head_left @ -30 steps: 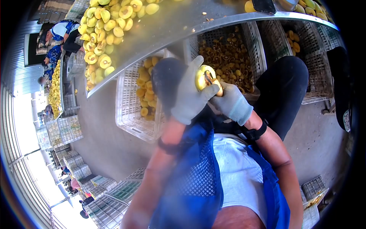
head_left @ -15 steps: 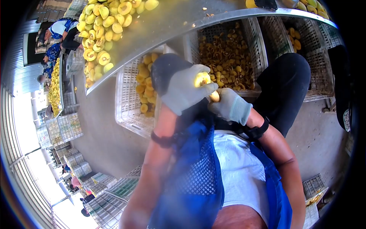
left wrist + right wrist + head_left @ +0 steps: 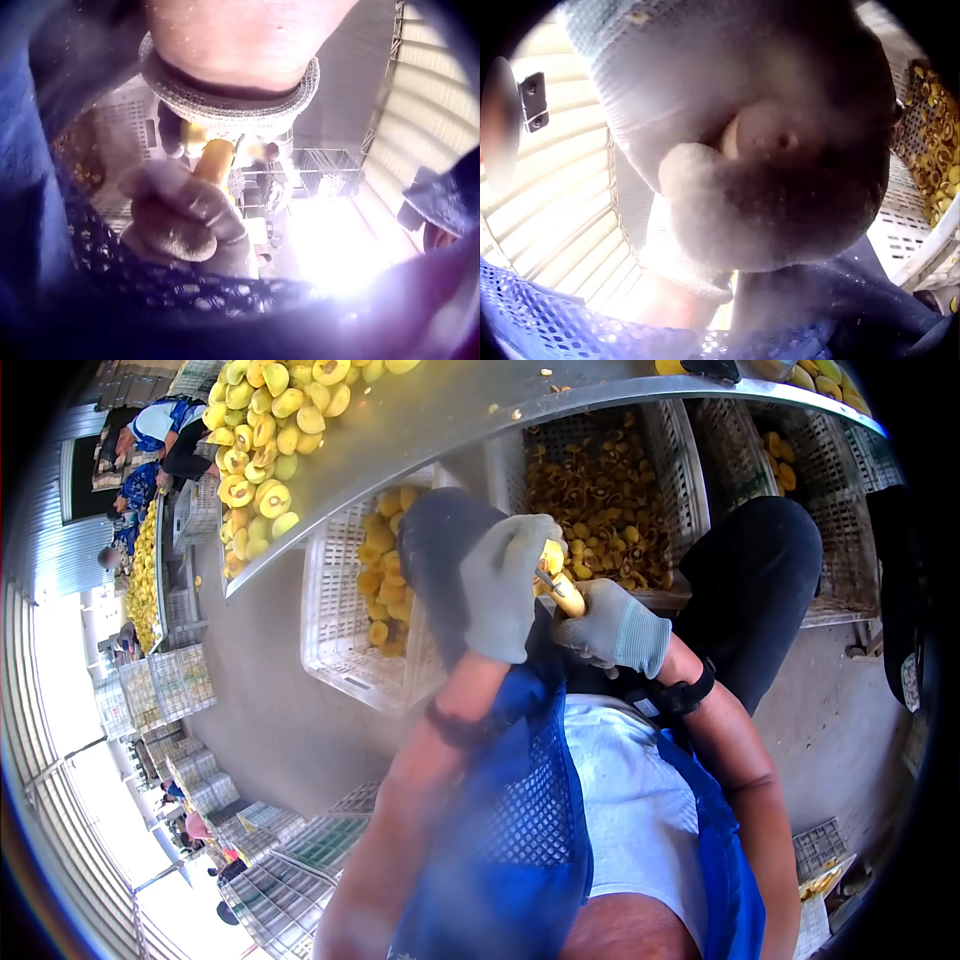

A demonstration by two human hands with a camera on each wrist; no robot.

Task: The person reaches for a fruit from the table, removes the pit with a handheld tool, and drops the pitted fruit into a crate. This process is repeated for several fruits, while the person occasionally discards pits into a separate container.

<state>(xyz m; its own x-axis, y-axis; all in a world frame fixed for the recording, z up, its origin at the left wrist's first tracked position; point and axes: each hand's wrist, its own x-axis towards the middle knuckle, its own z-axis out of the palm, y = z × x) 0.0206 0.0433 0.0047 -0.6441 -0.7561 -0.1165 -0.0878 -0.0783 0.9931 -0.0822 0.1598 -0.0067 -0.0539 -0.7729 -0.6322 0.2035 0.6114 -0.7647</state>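
My gloved left hand (image 3: 505,590) holds a yellow peach half (image 3: 552,557), its fingers wrapped round the fruit and covering most of it. My gloved right hand (image 3: 612,625) grips a pitting knife (image 3: 568,598) by its yellow wooden handle, with the dark metal blade at the peach half. In the left wrist view the handle (image 3: 216,161) sticks up from the curled fingers of the right hand, below the left glove's cuff. The right wrist view shows the right fist close up, with the butt of the handle (image 3: 761,137) between the fingers.
Piled peach halves (image 3: 265,460) lie on a metal table (image 3: 430,435) ahead. Under its edge stand a white crate (image 3: 335,625) of peach halves and a crate (image 3: 690,490) of brown-yellow scraps. My knees flank the hands. Other people (image 3: 155,430) work at the far left.
The left hand has turned further over the peach half, hiding more of it. The knife handle, earlier mostly behind the thumb, now shows between the hands.
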